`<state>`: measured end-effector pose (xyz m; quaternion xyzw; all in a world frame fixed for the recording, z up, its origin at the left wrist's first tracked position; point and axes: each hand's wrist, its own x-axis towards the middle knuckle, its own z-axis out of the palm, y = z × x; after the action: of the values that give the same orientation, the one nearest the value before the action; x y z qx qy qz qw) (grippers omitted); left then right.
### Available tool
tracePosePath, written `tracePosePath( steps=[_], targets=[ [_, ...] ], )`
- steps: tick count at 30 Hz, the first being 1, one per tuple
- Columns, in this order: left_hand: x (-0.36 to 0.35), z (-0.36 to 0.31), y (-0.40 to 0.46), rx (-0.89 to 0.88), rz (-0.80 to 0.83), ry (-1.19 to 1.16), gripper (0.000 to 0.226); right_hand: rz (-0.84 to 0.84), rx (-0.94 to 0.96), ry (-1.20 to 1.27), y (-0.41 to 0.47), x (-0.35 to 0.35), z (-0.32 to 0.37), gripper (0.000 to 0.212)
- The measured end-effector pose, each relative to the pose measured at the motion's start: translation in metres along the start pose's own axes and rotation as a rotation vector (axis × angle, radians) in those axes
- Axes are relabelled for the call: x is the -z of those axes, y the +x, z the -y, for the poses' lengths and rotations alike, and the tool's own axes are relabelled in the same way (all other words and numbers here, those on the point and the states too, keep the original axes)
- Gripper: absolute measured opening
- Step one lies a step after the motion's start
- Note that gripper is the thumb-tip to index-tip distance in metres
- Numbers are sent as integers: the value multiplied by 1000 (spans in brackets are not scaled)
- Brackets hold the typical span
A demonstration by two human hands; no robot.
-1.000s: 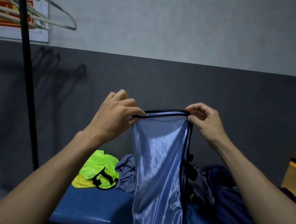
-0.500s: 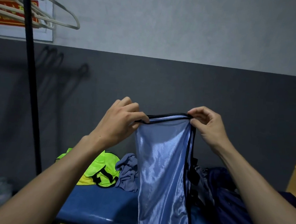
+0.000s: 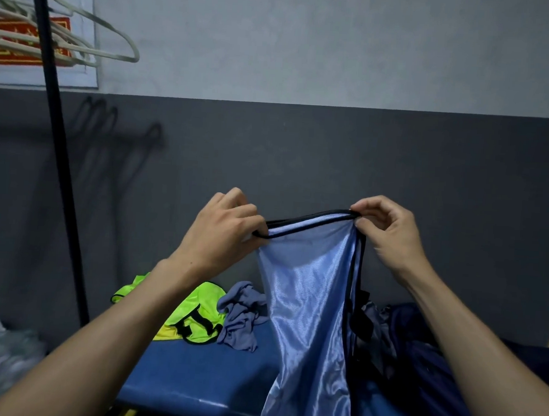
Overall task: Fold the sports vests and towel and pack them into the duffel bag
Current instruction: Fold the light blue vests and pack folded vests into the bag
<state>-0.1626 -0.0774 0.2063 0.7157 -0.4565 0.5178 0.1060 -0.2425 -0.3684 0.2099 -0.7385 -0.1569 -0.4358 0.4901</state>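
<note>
Blue vest (image 3: 305,306) hangs pinched between left hand (image 3: 223,233) and right hand (image 3: 390,234)

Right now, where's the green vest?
In the head view the green vest lies crumpled on the blue bench, low and left of centre, touching the grey towel on its right and partly hidden behind the left forearm.

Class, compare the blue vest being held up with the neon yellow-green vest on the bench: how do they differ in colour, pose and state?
Colour: the blue vest is pale satin blue; the yellow-green vest is neon. Pose: the blue vest hangs lengthwise; the yellow-green vest lies crumpled on the blue bench. State: the blue vest is pinched along its top edge by the left hand and right hand; no hand touches the yellow-green vest. Both have black trim.
</note>
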Motion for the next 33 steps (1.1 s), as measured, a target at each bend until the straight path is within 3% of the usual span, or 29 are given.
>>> tracePosePath(
  steps=[6, 12, 16, 19, 33],
  targets=[
    [0, -16, -1, -88, -20, 103, 20, -22, 1, 9, -7, 10, -4, 37],
    [-1, -29, -3, -111, -39, 94, 3, -27, -6, 36, -12, 14, -7, 38],
    [-7, -35, -5, 63, -13, 14, 33, -17, -9, 51, -15, 14, -11, 38],
    [-14, -33, -10, 95, 31, -8, 24, -1, -9, 45, -17, 12, -16, 38],
    [-83, -13, -42, -179, -8, -62, 21, -59, -68, 9, -14, -13, -73, 36]
  ],
)
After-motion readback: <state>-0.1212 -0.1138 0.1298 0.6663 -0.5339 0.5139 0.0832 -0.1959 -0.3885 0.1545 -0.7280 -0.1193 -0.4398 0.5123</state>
